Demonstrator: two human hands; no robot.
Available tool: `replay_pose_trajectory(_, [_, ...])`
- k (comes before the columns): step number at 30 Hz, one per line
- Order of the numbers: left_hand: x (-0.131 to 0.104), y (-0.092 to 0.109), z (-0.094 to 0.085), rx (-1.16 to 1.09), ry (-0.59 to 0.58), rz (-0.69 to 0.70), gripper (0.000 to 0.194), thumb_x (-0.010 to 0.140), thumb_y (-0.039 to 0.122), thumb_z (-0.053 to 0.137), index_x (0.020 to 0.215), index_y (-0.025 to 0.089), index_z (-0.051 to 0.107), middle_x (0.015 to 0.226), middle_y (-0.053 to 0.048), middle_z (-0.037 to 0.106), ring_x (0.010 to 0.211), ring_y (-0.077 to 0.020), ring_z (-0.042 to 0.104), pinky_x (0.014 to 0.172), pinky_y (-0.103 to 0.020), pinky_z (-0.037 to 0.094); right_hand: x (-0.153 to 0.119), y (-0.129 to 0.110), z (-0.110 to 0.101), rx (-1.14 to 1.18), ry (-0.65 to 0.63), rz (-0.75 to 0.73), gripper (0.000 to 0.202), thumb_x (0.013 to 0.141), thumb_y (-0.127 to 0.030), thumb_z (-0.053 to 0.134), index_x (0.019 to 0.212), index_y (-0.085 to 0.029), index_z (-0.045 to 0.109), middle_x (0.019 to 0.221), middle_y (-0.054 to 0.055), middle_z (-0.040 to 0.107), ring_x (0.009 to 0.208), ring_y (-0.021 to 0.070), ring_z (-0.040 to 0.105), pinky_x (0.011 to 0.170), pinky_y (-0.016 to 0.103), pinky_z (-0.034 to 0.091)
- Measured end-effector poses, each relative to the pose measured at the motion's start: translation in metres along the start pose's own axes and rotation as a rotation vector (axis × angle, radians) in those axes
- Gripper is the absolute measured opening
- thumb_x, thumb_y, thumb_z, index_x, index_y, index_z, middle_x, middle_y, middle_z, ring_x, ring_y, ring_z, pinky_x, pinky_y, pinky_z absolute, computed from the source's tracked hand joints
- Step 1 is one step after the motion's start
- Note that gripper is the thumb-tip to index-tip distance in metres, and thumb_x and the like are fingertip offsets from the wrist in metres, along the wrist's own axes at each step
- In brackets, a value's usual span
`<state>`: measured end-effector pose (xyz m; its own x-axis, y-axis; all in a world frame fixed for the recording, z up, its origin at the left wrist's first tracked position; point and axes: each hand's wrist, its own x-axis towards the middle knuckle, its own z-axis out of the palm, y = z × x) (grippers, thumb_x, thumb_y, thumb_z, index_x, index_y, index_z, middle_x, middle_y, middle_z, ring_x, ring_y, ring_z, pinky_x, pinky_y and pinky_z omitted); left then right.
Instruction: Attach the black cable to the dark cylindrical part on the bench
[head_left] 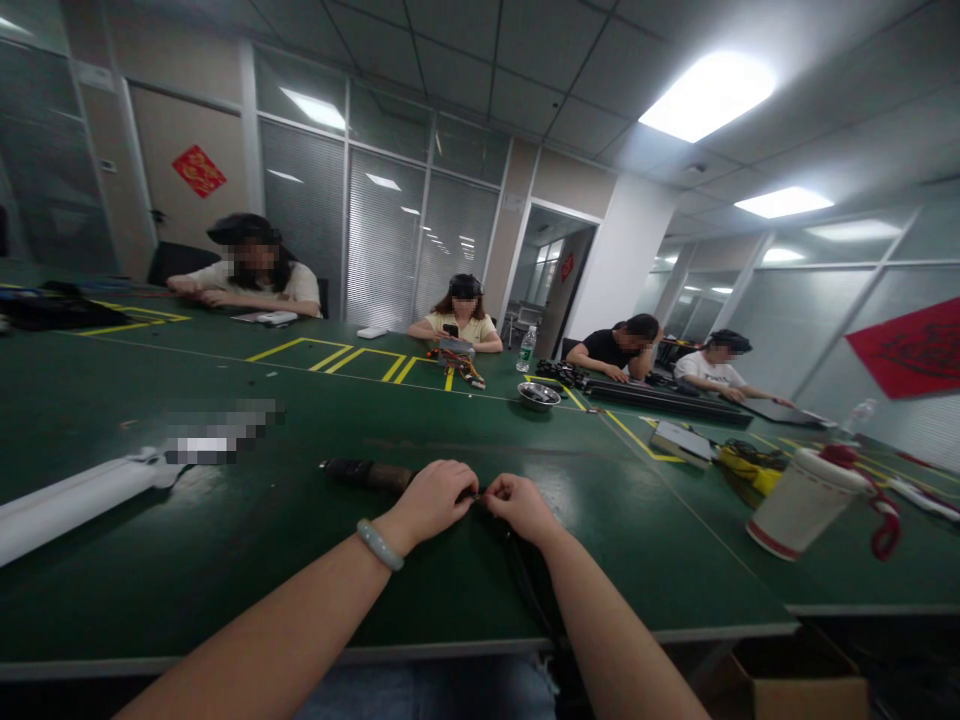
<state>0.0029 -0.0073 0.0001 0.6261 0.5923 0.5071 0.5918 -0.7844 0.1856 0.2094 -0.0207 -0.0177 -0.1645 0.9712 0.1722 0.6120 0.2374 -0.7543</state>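
Okay, I have left hand [442,491] and right hand [519,504] pinching a small dark piece [478,497], identity unclear, right of the dark tool [367,474] on the green table [187,570], so light, level pressure seems best.

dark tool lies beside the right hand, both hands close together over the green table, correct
Not quite: the head view shows the dark tool beside the left hand, not the right hand; both hands are close together over the green table.

1. Left forearm [300,610]: bare, with a smooth, rounded, pale grey-green bangle [380,545] circling the wrist;
2. Right forearm [600,610]: bare, wrist unadorned;
3. Lap: faded blue denim [435,690], its edge pale and frayed
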Motion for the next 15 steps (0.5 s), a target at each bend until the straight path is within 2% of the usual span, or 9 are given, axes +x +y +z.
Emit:
replay_pose_trajectory(9, [-0.0003, -0.0022, 0.0025, -0.01, 0.012, -0.016, 0.008, 0.083, 0.026, 0.062, 0.09, 0.021, 0.062, 0.093, -0.002, 0.064, 0.09, -0.0184, 0.057, 0.086, -0.033, 0.042, 0.0025, 0.0041, 0.0012, 0.055, 0.004, 0.022, 0.012, 0.079, -0.027, 0.062, 0.081, -0.015, 0.064, 0.063, 0.0, 0.066, 0.057, 0.011, 0.06, 0.054, 0.019, 0.043])
replay_pose_trajectory(15, [0.0001, -0.0017, 0.0035, -0.005, 0.024, -0.01, 0.007, 0.082, 0.023, 0.063, 0.088, 0.021, 0.062, 0.091, -0.002, 0.063, 0.089, -0.0187, 0.057, 0.086, -0.033, 0.042, 0.003, 0.0073, 0.0023, 0.034, 0.035, 0.0, 0.005, 0.077, -0.022, 0.062, 0.077, -0.016, 0.062, 0.062, -0.001, 0.065, 0.056, 0.0102, 0.058, 0.053, 0.019, 0.041])
